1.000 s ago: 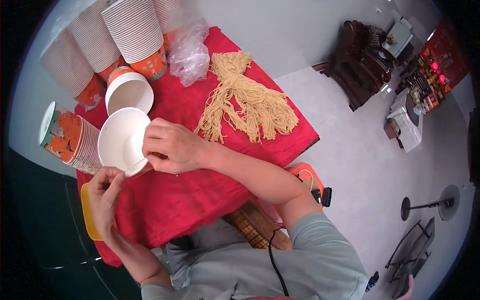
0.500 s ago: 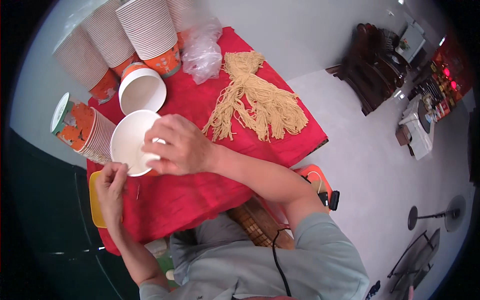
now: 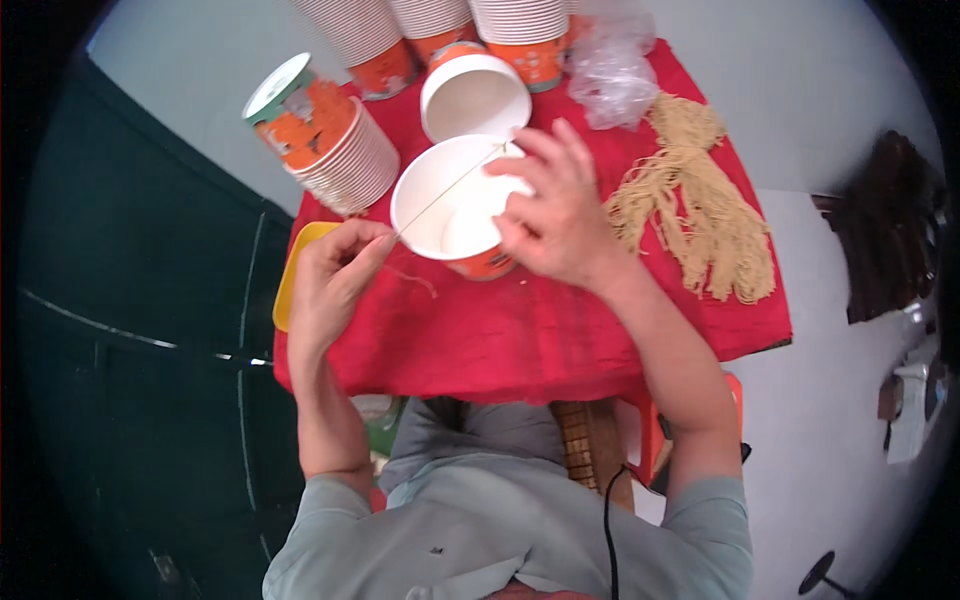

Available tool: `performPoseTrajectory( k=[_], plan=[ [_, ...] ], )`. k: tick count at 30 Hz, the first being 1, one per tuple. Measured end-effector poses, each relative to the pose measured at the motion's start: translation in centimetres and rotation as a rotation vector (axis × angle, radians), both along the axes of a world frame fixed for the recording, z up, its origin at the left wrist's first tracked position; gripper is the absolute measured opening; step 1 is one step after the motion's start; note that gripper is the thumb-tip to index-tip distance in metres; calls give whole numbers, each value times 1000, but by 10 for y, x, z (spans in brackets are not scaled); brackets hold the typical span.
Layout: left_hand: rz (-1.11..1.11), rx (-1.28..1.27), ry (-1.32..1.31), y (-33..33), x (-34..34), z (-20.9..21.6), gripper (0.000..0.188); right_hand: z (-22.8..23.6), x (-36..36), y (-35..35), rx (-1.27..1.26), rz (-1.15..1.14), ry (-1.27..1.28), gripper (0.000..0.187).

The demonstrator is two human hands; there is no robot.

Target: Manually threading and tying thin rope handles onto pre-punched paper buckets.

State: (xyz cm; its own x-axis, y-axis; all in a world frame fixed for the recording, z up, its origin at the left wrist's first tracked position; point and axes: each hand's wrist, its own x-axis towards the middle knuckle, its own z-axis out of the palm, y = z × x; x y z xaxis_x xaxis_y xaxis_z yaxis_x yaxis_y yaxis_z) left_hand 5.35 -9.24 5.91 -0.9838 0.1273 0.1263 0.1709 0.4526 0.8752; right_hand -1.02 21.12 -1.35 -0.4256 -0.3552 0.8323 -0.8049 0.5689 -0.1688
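A thin tan string [image 3: 452, 190] runs straight and slanting across the mouth of a white paper bucket [image 3: 425, 205] with an orange outside. Its lower end is pinched between the thumb and forefinger of my left hand [image 3: 335, 270], just left of the bucket's rim. At the upper end, the string meets the bent upper fingers of my right hand [image 3: 560, 200]; the thumb is apart from them. That hand is over the bucket's right side. A loose tail of string [image 3: 415, 280] hangs below my left hand over the red cloth.
Another bucket [image 3: 475, 100] lies tipped behind. Tall stacks of nested buckets [image 3: 520, 25] stand at the back; a shorter stack [image 3: 350, 160] leans at left. A crumpled clear plastic bag [image 3: 615, 75] and a string bundle [image 3: 705, 210] lie on the red cloth [image 3: 500, 350]. A yellow container [image 3: 300, 270] is at left.
My right hand has come up from inside the bucket, and the string now stretches between both hands. The view has turned, so the table appears farther right.
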Motion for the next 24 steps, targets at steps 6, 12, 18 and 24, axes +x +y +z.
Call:
performPoseTrajectory(
  k=[6, 12, 18, 24],
  plan=[
    [-58, 110, -133, 1, 3, -15, 20, -3, -17, 4, -61, -251, 50, 20],
    [-161, 468, -237, 26, -5, -31, 23, 7, 20, -19, -80, 69, 185, 37],
    [-258, 840, -227, 57, -14, -34, 22, -8, 32, -42, -104, 178, -3, 34],
    [-255, 933, -267, 65, -23, -35, 26, -20, 25, -41, -267, 349, -253, 18]
  ],
)
